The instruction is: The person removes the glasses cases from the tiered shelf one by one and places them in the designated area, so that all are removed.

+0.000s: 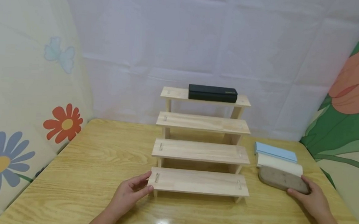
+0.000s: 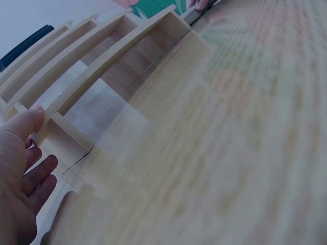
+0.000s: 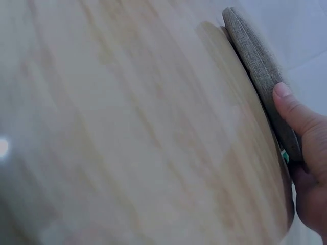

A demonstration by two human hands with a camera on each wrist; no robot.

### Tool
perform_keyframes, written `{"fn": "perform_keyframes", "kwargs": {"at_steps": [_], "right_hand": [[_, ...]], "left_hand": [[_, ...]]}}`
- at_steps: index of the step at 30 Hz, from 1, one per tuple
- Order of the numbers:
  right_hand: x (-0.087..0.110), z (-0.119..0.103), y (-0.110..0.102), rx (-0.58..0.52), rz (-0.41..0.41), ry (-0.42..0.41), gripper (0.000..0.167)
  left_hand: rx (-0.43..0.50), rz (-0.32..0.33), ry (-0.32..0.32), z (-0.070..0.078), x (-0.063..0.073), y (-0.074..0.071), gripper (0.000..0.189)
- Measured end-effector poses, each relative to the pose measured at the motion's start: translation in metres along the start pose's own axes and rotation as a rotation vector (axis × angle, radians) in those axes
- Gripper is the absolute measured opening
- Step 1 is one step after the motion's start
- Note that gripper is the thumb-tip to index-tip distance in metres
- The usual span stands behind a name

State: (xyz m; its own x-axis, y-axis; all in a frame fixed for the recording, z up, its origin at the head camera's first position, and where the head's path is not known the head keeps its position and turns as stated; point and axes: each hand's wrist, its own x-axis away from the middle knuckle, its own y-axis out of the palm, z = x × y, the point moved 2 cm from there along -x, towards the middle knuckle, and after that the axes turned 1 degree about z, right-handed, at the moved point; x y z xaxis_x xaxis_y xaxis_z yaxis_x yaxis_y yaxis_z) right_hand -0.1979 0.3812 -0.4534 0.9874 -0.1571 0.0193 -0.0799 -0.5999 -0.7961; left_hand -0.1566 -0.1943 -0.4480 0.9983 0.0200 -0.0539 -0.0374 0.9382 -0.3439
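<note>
A stepped wooden shelf stand (image 1: pixel 193 182) with several tiers stands mid-table. My left hand (image 1: pixel 127 195) pinches the left end of its lowest board between thumb and finger; the other fingers hang free of it in the left wrist view. My right hand (image 1: pixel 315 199) holds the right end of a grey-brown fabric glasses case (image 1: pixel 281 179), thumb along its near side. In the right wrist view the case (image 3: pixel 253 61) lies low at the table surface; the fingers beneath are partly hidden. A black glasses case (image 1: pixel 212 94) rests on the top tier, right of its middle.
Behind the grey-brown case lie a white case (image 1: pixel 278 163) and a light blue case (image 1: pixel 275 152) on the wood-grain table (image 1: pixel 103 152). White cloth (image 1: pixel 184 40) hangs behind, and flower-printed cloths flank both sides.
</note>
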Motion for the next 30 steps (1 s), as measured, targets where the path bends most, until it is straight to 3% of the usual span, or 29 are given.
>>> {"fn": "perform_keyframes", "kwargs": {"at_steps": [11, 22, 30], "right_hand": [[-0.0007, 0.0013, 0.0006, -0.021, 0.042, 0.033, 0.097], [-0.0043, 0.0010, -0.0037, -0.042, -0.032, 0.079, 0.103], [-0.0032, -0.0006, -0.0039, -0.073, -0.038, 0.057, 0.103]], "left_hand": [[0.007, 0.006, -0.003, -0.0003, -0.0007, 0.0000, 0.051], [0.007, 0.011, 0.007, 0.0013, -0.0003, 0.0004, 0.050], [0.011, 0.015, -0.007, 0.0003, -0.0003, 0.0010, 0.050]]}}
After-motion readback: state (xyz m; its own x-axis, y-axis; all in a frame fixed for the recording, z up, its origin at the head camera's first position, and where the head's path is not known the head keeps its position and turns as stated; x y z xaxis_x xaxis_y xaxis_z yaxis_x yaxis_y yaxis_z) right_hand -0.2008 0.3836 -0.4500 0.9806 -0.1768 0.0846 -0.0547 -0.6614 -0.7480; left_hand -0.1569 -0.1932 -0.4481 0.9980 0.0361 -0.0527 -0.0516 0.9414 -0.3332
